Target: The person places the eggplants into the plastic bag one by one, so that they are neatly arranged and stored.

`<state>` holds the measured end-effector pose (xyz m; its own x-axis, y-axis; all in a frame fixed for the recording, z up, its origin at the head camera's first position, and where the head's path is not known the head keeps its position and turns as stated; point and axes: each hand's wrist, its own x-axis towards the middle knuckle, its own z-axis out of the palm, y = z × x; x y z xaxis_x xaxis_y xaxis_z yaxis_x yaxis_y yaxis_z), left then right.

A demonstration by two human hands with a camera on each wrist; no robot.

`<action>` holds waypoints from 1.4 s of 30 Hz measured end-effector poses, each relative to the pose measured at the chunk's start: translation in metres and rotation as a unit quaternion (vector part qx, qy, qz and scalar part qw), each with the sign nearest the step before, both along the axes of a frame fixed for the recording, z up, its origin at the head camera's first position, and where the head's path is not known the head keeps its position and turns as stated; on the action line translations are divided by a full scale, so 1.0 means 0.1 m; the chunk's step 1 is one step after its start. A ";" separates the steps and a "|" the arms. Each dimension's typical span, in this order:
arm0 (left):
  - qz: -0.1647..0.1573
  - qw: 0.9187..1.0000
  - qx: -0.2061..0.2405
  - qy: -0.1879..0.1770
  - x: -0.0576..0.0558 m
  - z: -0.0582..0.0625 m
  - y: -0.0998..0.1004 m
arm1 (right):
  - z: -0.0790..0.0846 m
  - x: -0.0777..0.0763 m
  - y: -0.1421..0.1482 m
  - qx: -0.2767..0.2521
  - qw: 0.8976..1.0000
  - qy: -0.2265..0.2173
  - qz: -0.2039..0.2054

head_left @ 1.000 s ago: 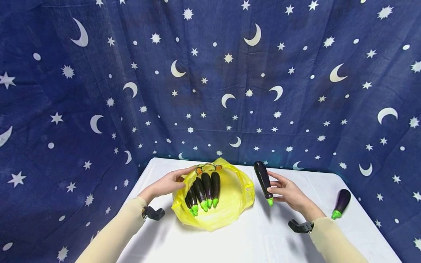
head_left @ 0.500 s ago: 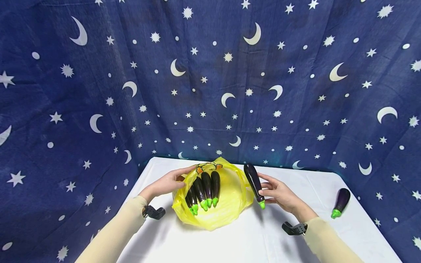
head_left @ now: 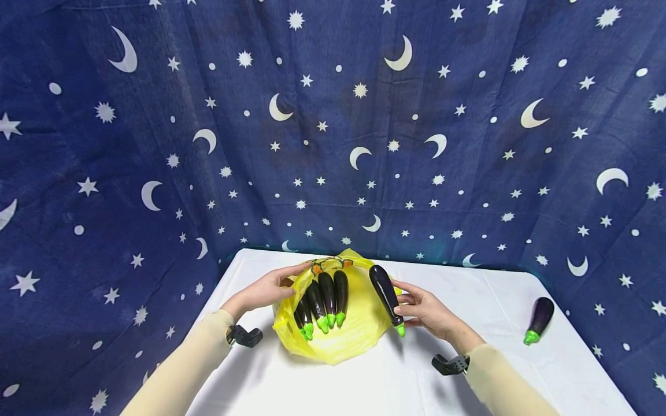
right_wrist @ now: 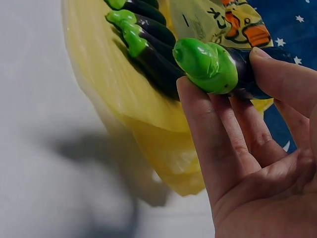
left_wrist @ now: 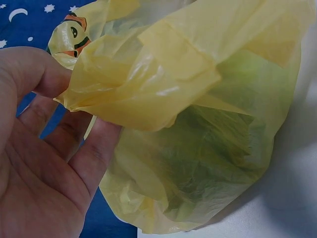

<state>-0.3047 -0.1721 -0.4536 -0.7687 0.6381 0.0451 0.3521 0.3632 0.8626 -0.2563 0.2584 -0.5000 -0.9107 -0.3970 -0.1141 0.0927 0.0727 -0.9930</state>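
A yellow plastic bag (head_left: 359,332) lies open on the table, with several dark purple, green-capped eggplants (head_left: 326,294) side by side in its left half. My left hand (head_left: 263,289) pinches the bag's left rim between thumb and fingers; in the left wrist view that edge is bunched at the fingertips. My right hand (head_left: 429,312) holds another eggplant (head_left: 386,293) with thumb and fingers, tilted with its green cap toward me, over the bag's right rim. In the right wrist view its green cap (right_wrist: 205,64) shows near the fingertips.
One more eggplant (head_left: 539,319) lies on the white tablecloth (head_left: 484,294) at the right. A dark blue curtain (head_left: 333,144) with moons and stars stands behind the table and at both sides.
My right hand has carried its eggplant leftward, from beside the bag to over its right rim. The left hand has kept its grip on the bag.
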 end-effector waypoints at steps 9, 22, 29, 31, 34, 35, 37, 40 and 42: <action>-0.001 1.000 -0.010 0.004 0.01 0.01 0.02 | -0.11 -0.03 -0.18 -0.011 1.000 -0.014 0.006; -0.003 1.000 -0.016 0.005 0.01 0.00 0.03 | -0.23 -0.12 -0.60 -0.006 0.999 -0.016 -0.027; 0.001 1.000 -0.015 0.002 0.02 -0.01 0.03 | -0.29 -0.16 -0.81 -0.006 0.997 -0.013 -0.071; 0.001 1.000 -0.013 0.002 0.02 -0.01 0.04 | -0.30 -0.17 -0.86 -0.006 0.996 -0.011 -0.087; -0.001 1.000 -0.010 0.005 0.02 0.00 0.04 | -0.31 -0.20 -0.93 -0.013 0.993 -0.009 -0.116; -0.001 1.000 -0.009 0.005 0.02 0.00 0.04 | -0.31 -0.21 -0.94 -0.017 0.992 -0.011 -0.126; -0.002 1.000 -0.010 0.007 0.02 0.00 0.04 | -0.32 -0.23 -0.99 -0.021 0.989 -0.014 -0.147; 0.000 1.000 -0.016 0.007 0.01 0.00 0.04 | -0.32 -0.26 -1.05 -0.005 0.985 -0.011 -0.170; 0.002 1.000 -0.020 0.006 0.01 0.01 0.06 | -0.33 -0.28 -1.09 0.007 0.983 -0.010 -0.182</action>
